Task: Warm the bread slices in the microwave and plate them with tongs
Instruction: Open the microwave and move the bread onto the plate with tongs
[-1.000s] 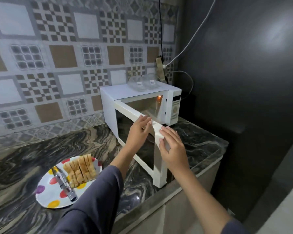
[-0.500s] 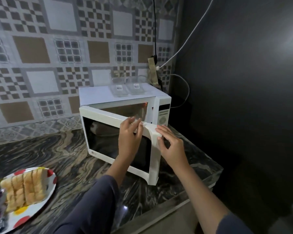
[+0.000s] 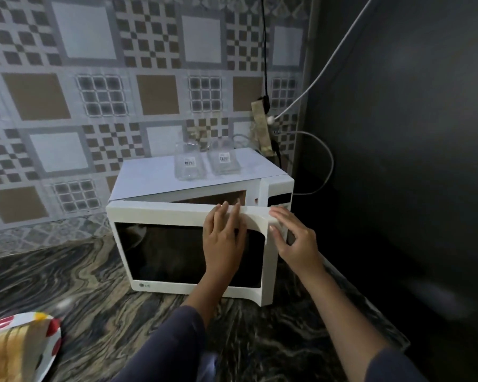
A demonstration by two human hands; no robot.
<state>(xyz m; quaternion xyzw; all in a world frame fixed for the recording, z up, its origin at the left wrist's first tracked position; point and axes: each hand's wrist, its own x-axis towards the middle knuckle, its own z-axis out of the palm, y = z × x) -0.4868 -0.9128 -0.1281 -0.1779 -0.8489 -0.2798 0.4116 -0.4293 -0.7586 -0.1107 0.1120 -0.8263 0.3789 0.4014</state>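
Microwave door [image 3: 177,216] is under both of my hands. My left hand [image 3: 222,241] lies flat on its upper right part, the fingers straight and close together, with the tips at the top border of the door. My right hand [image 3: 295,244] is just beside it, at the right edge of the door. Its fingers are a little bent and spread, and their tips touch the upper right corner without closing around it. Neither hand grips anything.

The door stands a little ajar, with a narrow gap along its top that is wider at the right side. On top of the microwave [image 3: 155,175] two clear glass containers [image 3: 186,164] stand side by side, each with a barcode label. The microwave stands on a dark marbled counter [image 3: 80,285], against a tiled wall [image 3: 80,37].

The bread slices [image 3: 9,351] lie on a dotted plate [image 3: 25,317] at the lower left, well apart from the microwave and cut off at the edge of my view. At the right a power strip [image 3: 262,125] hangs in the wall corner, and a white cable [image 3: 326,67] goes up from it across a dark wall [image 3: 411,133].
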